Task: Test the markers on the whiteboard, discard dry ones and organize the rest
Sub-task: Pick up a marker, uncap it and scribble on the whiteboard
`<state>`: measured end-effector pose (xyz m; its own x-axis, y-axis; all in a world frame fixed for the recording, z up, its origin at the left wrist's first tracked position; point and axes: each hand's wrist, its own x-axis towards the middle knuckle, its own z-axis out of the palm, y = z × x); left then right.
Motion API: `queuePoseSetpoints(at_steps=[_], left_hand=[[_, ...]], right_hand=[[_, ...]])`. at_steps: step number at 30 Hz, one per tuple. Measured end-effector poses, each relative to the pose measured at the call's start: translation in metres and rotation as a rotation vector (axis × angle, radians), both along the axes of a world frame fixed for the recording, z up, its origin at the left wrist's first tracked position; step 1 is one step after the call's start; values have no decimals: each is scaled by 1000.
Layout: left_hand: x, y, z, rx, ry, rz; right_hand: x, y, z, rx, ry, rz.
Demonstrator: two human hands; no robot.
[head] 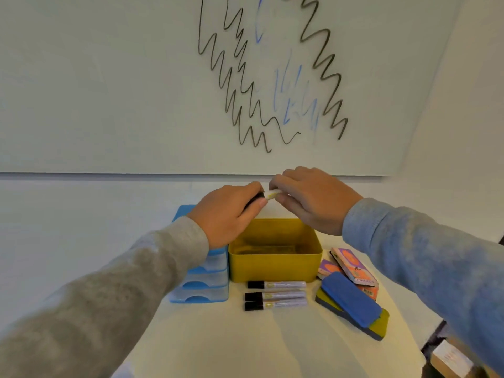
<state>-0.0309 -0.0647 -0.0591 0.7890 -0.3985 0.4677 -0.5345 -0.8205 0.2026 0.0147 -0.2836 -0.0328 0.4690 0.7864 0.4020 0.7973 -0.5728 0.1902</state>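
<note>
Both hands hold one marker (pixel 268 195) level, above the back rim of the yellow bin (pixel 275 264). My left hand (pixel 229 211) grips its black cap end. My right hand (pixel 311 197) pinches the white barrel. Three more markers (pixel 275 296) with black caps lie side by side on the table in front of the bin. The whiteboard (pixel 109 91) behind carries black zigzag lines and faint blue strokes.
A blue and clear drawer unit (pixel 201 285) stands left of the bin, partly under my left arm. Right of the bin lie two stacked erasers (pixel 351 306) and some orange-and-purple boxes (pixel 354 268). A cardboard box (pixel 450 358) sits below the table's right edge.
</note>
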Motion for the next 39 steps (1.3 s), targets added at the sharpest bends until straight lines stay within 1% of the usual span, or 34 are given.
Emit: queuePoseSetpoints(at_steps=[3, 5, 7, 9, 12, 16, 18, 21, 24, 27, 29, 33, 35, 39], left_hand=[[-19, -1, 18, 22, 14, 37], [-34, -2, 23, -2, 43, 45], [-48, -7, 23, -86, 97, 17], [-58, -12, 17, -210, 191, -16], [-69, -11, 5, -295, 312, -69], [-80, -2, -2, -350, 333, -55], [-83, -2, -3, -367, 308, -41], [-82, -3, 0, -340, 233, 0], [-78, -1, 5, -280, 141, 56], [-76, 8, 16, -202, 44, 108], [-76, 15, 24, -120, 49, 114], [-81, 18, 35, 141, 113, 128], [-86, 12, 37, 188, 95, 132], [-86, 1, 42, 222, -11, 148]], right_hand=[[-8, -1, 4, 1, -84, 30], [-13, -1, 3, 21, -114, 52], [-17, 3, 2, 62, -138, 53], [-20, 10, 2, 76, -192, 29], [-22, 20, 2, 13, -297, -16], [-26, 31, 2, -49, -278, 6], [-26, 33, 5, -69, -268, 6], [-22, 35, 11, -112, -245, -21], [-20, 37, 16, -73, -206, -54], [-27, 35, 17, 35, -70, 39], [-35, 32, 17, 54, -31, 107], [-37, 22, 16, -40, -162, 184], [-31, 14, 17, -56, -236, 225], [-21, 7, 26, -48, -333, 256]])
